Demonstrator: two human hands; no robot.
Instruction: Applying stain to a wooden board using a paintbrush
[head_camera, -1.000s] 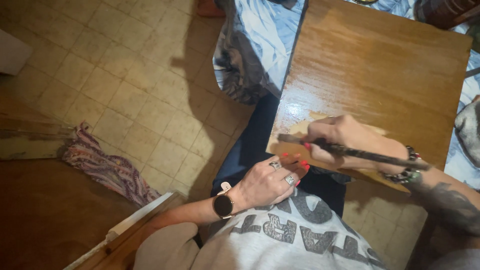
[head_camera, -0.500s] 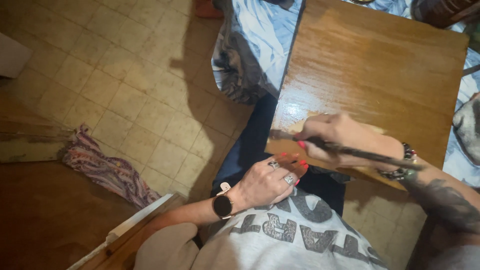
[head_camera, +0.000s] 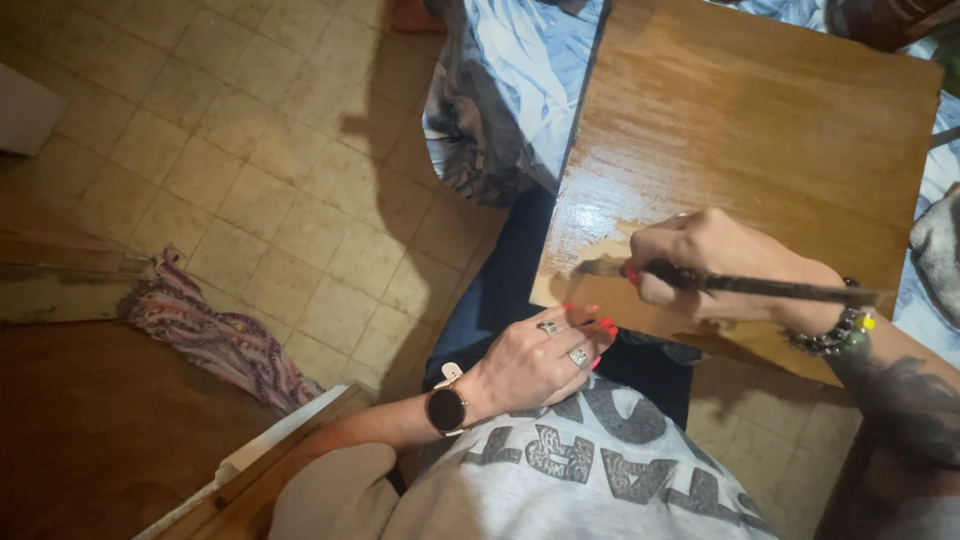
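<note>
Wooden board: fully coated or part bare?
Part bare. The wooden board looks glossy brown except a pale patch at the brush tip.

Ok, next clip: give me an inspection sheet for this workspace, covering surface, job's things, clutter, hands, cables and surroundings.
Surface: wooden board, glossy and darker over most of it, with a pale uncoated patch near the front edge.
Job's things: paintbrush, bristles at the pale patch.
Clutter: patterned cloth on the floor; blue-white fabric beside the board.
Hands: right hand in a closed grip on the paintbrush, beaded bracelet on the wrist; left hand at the board's front edge, rings on the fingers, smartwatch on the wrist.
Cables: nothing seen.
Surroundings: tiled floor; wooden furniture at lower left.
</note>
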